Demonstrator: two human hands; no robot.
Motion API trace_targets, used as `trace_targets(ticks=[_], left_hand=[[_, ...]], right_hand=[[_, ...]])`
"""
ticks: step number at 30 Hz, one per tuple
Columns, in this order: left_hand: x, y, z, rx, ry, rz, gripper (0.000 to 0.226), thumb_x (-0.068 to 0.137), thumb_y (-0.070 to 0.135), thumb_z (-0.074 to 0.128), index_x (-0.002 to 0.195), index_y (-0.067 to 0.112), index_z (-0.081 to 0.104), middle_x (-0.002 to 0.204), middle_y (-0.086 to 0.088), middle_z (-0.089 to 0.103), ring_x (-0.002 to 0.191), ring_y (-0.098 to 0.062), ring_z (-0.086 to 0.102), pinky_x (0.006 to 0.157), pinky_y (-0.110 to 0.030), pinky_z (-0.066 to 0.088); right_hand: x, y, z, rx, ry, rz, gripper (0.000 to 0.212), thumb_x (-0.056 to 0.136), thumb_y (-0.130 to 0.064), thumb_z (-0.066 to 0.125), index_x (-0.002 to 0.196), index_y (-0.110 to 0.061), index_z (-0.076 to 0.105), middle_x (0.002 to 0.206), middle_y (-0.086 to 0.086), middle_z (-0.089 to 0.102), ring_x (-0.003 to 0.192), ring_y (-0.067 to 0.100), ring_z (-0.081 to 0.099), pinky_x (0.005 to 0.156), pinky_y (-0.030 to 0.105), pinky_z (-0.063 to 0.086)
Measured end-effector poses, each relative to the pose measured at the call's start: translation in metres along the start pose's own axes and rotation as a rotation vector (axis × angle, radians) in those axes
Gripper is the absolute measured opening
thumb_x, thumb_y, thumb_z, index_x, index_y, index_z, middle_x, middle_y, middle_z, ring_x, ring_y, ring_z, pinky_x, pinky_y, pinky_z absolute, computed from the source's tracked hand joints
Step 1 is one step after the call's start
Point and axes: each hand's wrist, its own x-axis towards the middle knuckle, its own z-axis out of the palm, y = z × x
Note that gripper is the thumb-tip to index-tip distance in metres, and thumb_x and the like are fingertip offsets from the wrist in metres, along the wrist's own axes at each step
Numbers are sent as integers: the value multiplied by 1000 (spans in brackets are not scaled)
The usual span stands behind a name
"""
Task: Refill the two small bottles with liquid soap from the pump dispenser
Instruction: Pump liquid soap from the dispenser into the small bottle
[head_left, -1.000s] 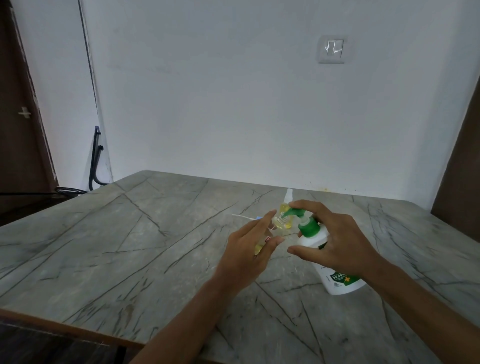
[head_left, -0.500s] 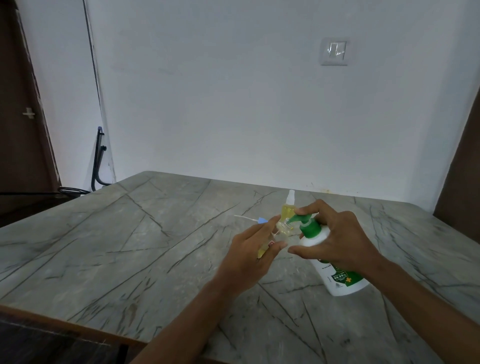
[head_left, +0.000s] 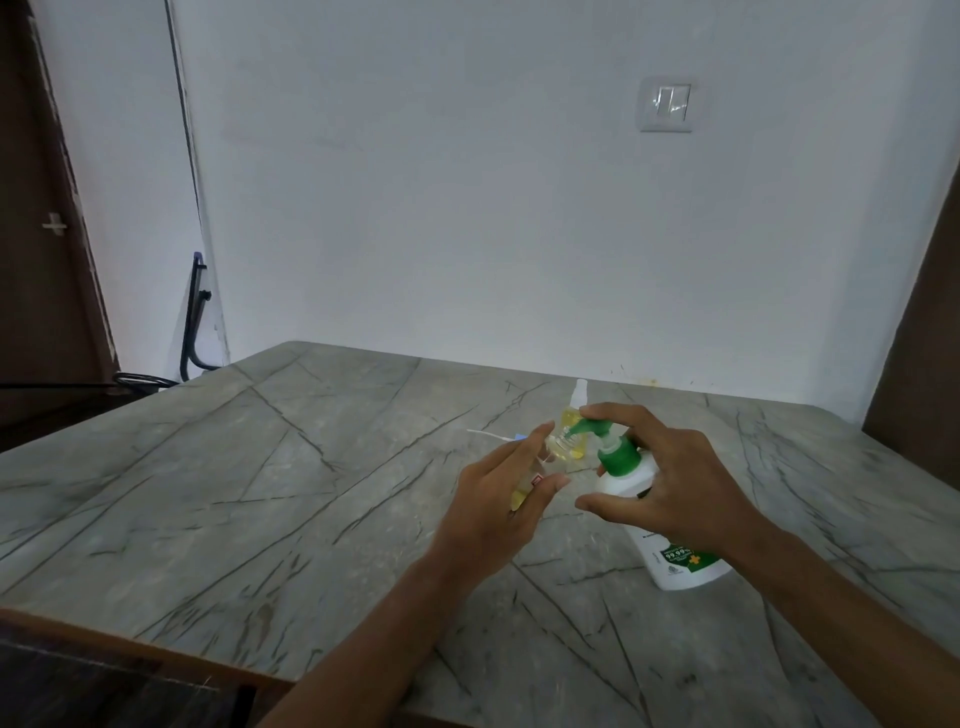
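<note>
Both forearms reach in from the near edge over the grey veined table (head_left: 249, 499), and the hands meet near its middle. The left hand (head_left: 498, 501) is turned with its back to the camera, fingers fairly straight, and pinches a small bottle (head_left: 524, 491) between thumb and fingers. That bottle is tilted, with its clear open neck raised just under the green nozzle; it holds some yellow liquid low in its body and bears a red and white label. The right hand (head_left: 675, 486) arches over the pump dispenser (head_left: 626, 475). Its forefinger is curved on top of the green pump head, its thumb stretches across the front of the white body, and the other fingers curl behind the neck. The dispenser leans toward the left hand, its green-labelled base low on the table by the right wrist. Just behind the nozzle a second small bottle (head_left: 571, 415) stands upright with a white cap on, yellow liquid showing inside. A loose spray top (head_left: 519, 438) with a thin white tube lies on the table beyond the left fingertips.
</note>
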Motion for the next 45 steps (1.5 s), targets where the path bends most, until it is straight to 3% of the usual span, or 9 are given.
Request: trace_targets(ticks=[8, 13, 17, 22, 26, 36, 41, 45], left_hand=[[-2, -2, 2, 14, -29, 7, 51, 93, 35, 55, 136, 8, 48, 106, -4, 66, 86, -4, 61, 75, -13, 52], [-4, -3, 3, 12, -56, 11, 53, 92, 36, 55, 138, 10, 46, 110, -5, 65, 91, -4, 59, 79, -9, 49], [-3, -1, 3, 21, -52, 24, 52, 92, 34, 56, 137, 10, 47, 107, -5, 66, 90, -5, 59, 78, -9, 49], [0, -1, 2, 16, -4, -1, 49, 93, 34, 56, 135, 10, 49, 104, 0, 66, 88, -5, 61, 77, -17, 52], [0, 0, 1, 36, -10, 2, 49, 93, 33, 56, 134, 7, 50, 102, -2, 67, 87, -5, 61, 76, -11, 50], [0, -1, 2, 41, -15, -10, 50, 92, 34, 56, 133, 6, 51, 103, -2, 67, 86, -5, 63, 75, -11, 51], [-3, -1, 6, 34, -47, -7, 51, 93, 33, 56, 134, 4, 49, 104, -5, 68, 87, -4, 62, 76, -9, 50], [-3, 2, 5, 23, -55, 3, 50, 93, 32, 55, 134, 4, 49, 102, -6, 69, 85, -7, 62, 75, -6, 48]], right_hand=[[2, 2, 2, 34, 18, 23, 66, 58, -58, 84, 115, -55, 50, 88, -23, 69, 78, -3, 69, 67, 12, 54], [2, -1, 1, 58, 50, 23, 59, 57, -61, 84, 106, -49, 54, 87, -34, 63, 78, -10, 67, 65, 4, 50], [1, 0, 1, 45, 49, 23, 65, 57, -63, 81, 114, -58, 50, 89, -32, 65, 81, -6, 68, 68, 6, 51], [-2, 1, 0, 0, 9, 4, 79, 61, -48, 90, 129, -46, 49, 91, -30, 67, 79, -2, 68, 71, 6, 49], [-1, 0, 0, -40, -9, 2, 82, 64, -57, 84, 135, -46, 45, 95, -31, 65, 80, -3, 67, 71, 7, 50], [2, 3, 3, 8, 16, 37, 70, 59, -57, 84, 118, -58, 47, 88, -19, 71, 78, -2, 68, 67, 11, 53], [1, -1, 3, 28, 49, 43, 63, 58, -57, 83, 111, -45, 52, 83, -32, 63, 75, -11, 66, 63, 3, 48], [1, -3, 3, 22, 73, 47, 59, 58, -63, 79, 108, -47, 53, 84, -36, 60, 78, -12, 65, 65, 2, 48]])
